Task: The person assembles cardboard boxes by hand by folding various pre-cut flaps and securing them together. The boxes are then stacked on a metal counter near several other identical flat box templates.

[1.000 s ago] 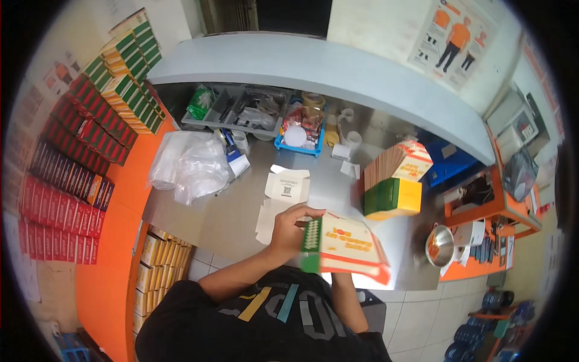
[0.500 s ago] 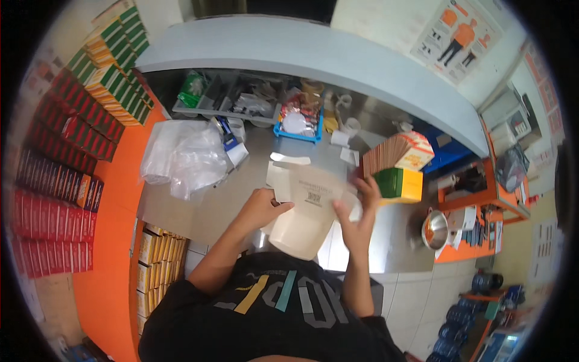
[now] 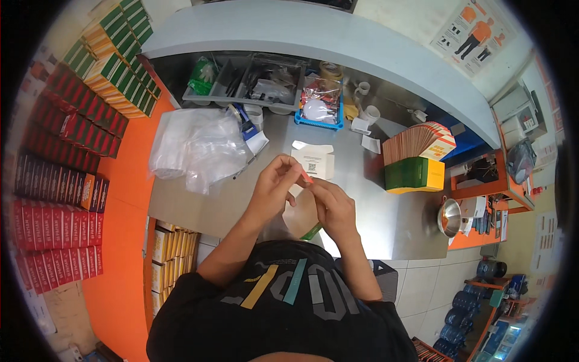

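Between the fingertips of both my hands is a small red strip (image 3: 307, 177), too small to tell more exactly. My left hand (image 3: 275, 184) pinches it from the left, fingers bent. From the right, my right hand (image 3: 333, 206) holds its other end with thumb and fingers together. Below the hands a cream-coloured cardboard box blank (image 3: 319, 158) lies on the steel table (image 3: 374, 226), its flaps spread and a printed square code showing. My hands hide its middle; a green edge peeks out near my shirt.
A fanned stack of folded cartons (image 3: 416, 160) stands to the right, with a metal bowl (image 3: 450, 217) beyond. Clear plastic bags (image 3: 199, 148) lie at the left beside a tape dispenser (image 3: 245, 125). Behind are a blue basket (image 3: 319, 114) and grey trays (image 3: 229, 84). Boxes fill the orange shelving (image 3: 120, 211).
Both hands held up the cream box blank before; now it lies on the table. My hands have come together over it, with the red strip at their fingertips. The view has shifted slightly.
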Demonstrator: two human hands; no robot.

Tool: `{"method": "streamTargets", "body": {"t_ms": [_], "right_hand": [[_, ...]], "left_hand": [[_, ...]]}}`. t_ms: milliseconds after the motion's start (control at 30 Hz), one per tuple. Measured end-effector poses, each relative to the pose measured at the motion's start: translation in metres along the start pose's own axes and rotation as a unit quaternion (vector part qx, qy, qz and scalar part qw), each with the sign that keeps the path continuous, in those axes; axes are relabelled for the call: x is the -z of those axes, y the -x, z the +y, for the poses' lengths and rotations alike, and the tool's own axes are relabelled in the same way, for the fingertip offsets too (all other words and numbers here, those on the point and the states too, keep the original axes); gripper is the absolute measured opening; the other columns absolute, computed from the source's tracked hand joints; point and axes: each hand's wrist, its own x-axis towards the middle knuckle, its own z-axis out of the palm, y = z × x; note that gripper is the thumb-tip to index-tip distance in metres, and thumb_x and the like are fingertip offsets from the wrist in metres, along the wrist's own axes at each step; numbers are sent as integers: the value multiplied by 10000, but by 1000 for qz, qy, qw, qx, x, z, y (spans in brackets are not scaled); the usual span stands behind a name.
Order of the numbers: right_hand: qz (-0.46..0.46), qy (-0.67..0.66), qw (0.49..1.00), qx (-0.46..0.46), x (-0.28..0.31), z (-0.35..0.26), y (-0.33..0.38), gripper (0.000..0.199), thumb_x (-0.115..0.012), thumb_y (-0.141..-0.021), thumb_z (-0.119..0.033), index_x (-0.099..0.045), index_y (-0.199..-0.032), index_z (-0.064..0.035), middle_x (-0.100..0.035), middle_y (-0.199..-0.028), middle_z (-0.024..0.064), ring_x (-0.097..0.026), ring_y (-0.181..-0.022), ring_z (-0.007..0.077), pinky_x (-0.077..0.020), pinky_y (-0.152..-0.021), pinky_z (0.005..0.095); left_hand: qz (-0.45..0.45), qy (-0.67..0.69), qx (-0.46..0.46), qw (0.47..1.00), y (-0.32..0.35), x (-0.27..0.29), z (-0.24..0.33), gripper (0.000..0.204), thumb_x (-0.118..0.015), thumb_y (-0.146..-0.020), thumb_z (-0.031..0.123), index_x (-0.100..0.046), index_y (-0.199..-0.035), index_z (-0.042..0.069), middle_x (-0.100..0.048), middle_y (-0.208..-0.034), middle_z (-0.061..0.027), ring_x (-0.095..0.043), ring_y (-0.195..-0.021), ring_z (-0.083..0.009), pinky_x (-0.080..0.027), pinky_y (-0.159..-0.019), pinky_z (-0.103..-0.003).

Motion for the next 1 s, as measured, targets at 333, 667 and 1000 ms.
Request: {"method": "streamTargets", "body": {"t_ms": [333,667,1000], "right_hand": [[66,24,990,125,-17,3,-4,315,-732,-743,37,-727,-1047,-49,-724,-939,74,-692,-801,222,-564,-721,349],[106,-295,911,-269,-32,3,2,102,-731,-906,-61,-714,-954,27,-729,-893,82,-681,-770,130,-552,-743,258],[21,-327,900,-286,-5,-21,-12,118,-769,-881,-105,-764,-932,1,-680,-807,54,-631,-734,104,-504,-696,242]], "left_hand": [[74,138,130,979,-4,16,0,155,-637,-992,182,-530,-1054,89,-673,-1000,-48,-677,-904,-151,-592,-639,-314],[45,212,28,976,4,21,-46,191,-687,-934,33,-605,-1107,45,-694,-1077,-71,-674,-891,-148,-552,-776,-309],[76,-12,-105,992,23,21,-29,182,-751,-859,-31,-682,-1024,-63,-724,-1013,-128,-705,-802,-164,-595,-718,-268]]}}
